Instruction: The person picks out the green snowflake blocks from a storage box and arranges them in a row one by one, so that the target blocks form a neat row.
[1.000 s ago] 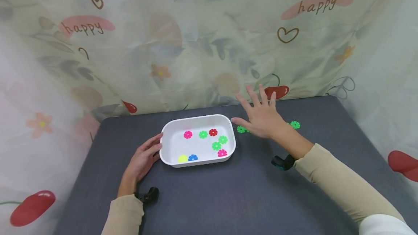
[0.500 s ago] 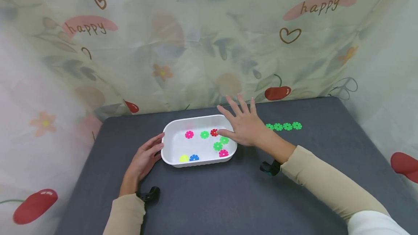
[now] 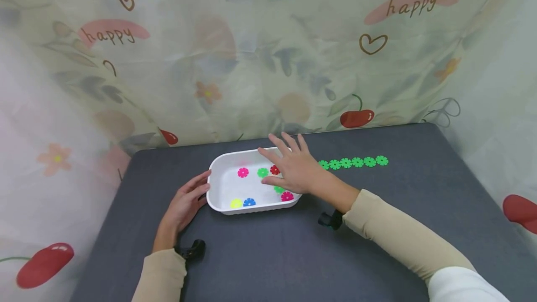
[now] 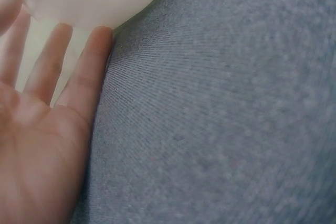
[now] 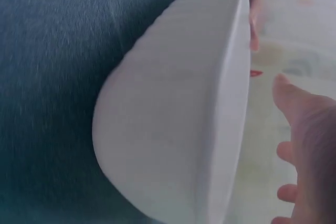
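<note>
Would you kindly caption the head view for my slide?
Left hand touches a white tray; right hand hovers above it, fingers spread.

Beige sleeves [image 3: 400, 229] – black wrist cameras [image 3: 193, 250]

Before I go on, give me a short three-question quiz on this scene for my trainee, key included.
1. True or false: the right hand is clenched in a fist.
2. What colour is the row of discs on the table? A) red B) green C) blue
3. Fill in the blank: in the white tray, the disc right beside the yellow disc is ____.

Key:
1. False; its fingers are spread above the tray.
2. B.
3. Blue; the blue disc lies to its right in the head view.
</note>
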Demonstrator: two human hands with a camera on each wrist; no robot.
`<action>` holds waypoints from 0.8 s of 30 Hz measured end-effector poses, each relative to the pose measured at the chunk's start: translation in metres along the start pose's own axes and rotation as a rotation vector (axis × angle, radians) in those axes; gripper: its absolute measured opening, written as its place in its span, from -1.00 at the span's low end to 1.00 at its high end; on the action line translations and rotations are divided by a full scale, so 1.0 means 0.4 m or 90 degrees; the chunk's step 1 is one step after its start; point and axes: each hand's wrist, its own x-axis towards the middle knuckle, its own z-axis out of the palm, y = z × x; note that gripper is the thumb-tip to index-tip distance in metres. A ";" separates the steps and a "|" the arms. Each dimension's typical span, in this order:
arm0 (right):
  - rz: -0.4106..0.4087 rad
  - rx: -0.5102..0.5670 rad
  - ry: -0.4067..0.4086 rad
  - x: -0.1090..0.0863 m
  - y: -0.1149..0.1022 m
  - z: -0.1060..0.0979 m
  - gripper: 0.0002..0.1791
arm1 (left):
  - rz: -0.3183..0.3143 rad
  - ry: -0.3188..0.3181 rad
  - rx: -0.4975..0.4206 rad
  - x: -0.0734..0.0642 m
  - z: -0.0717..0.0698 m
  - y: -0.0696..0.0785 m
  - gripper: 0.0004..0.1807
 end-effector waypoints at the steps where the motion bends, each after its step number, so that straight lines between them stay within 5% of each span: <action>1: -0.006 0.004 0.002 0.003 -0.004 0.005 -0.08 | 0.000 0.000 0.000 0.000 0.000 0.000 -0.29; 11: -0.022 0.092 -0.019 0.033 -0.045 0.061 -0.15 | 0.000 0.002 -0.008 0.001 -0.001 0.000 -0.30; 24: 0.085 0.236 -0.003 0.086 -0.061 0.111 -0.41 | -0.007 0.009 -0.012 0.000 0.002 0.003 -0.30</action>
